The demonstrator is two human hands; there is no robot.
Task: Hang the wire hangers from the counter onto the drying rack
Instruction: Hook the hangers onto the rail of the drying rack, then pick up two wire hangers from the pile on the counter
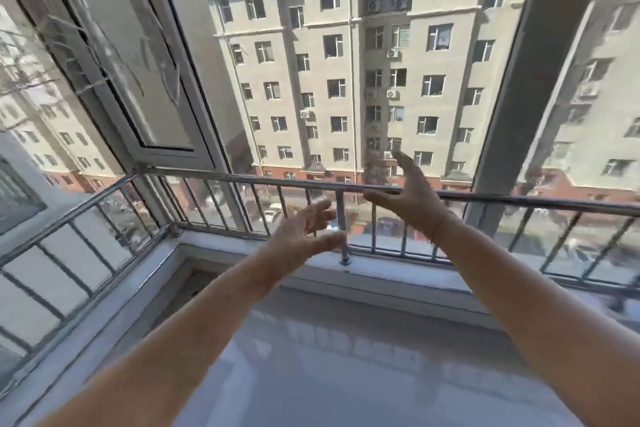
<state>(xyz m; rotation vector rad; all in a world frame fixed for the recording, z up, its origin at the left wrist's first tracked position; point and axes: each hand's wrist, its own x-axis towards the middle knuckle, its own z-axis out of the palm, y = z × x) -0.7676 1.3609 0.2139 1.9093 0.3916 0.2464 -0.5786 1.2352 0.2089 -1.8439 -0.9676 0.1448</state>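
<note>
Left hand [304,236] and right hand [408,194] were empty, fingers spread, held out over the worktop [346,357] by the railing [207,175]. No hangers or rack in shot, so progress looked unclear.

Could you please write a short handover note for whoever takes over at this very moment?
The left hand is open, fingers spread, and holds nothing; it is raised over the counter.
The right hand is open and empty, higher up, at the top bar of the railing; whether it touches the bar is unclear.
No hangers show on the visible counter, and the rack is out of view.
Done: cannot be confirmed from here.
Left: look outside this view for leftover hangers and check the rack.
</note>
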